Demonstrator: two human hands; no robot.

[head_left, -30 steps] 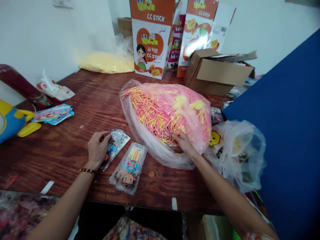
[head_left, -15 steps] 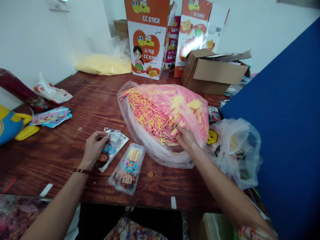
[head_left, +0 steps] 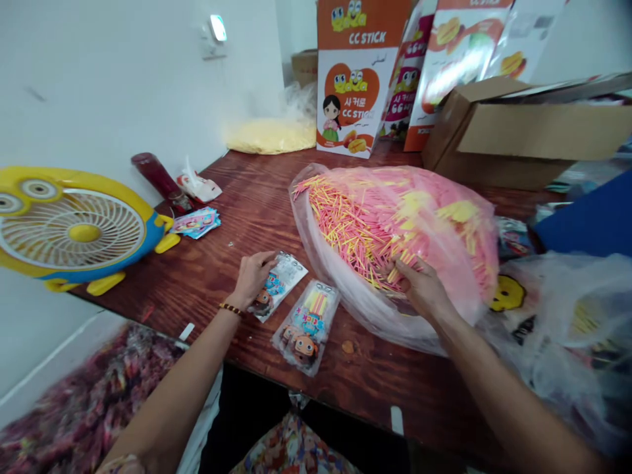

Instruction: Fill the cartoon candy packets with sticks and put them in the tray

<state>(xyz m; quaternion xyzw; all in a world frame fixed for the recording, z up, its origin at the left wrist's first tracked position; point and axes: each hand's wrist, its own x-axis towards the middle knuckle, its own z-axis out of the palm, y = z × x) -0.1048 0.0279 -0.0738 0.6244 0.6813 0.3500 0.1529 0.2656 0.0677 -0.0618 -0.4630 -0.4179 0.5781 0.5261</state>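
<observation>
A large clear plastic bag (head_left: 326, 263) lies open on the wooden table, full of thin pink and yellow sticks (head_left: 340, 224). At its near side my right hand (head_left: 419, 283) pinches a small bunch of these sticks (head_left: 401, 263). My left hand (head_left: 254, 276) has its fingers closed on the top of a printed clear packet (head_left: 284, 276), which lies on the table, perhaps with others under it. Between the hands is another small stack of packets (head_left: 307, 326), the top one with yellow and pink sticks inside.
A yellow and blue fan (head_left: 83, 230) stands at left, near a bottle (head_left: 157, 178), tissues (head_left: 200, 186) and printed sachets (head_left: 197, 222). Behind are a CC Stick box (head_left: 358, 85) and an open cardboard box (head_left: 533, 135). A plastic bag (head_left: 557, 329) lies at right.
The view has swung left, so things sit further right and the whole fan shows. Both hands stay nearly in place, the right among the sticks, the left at the packet.
</observation>
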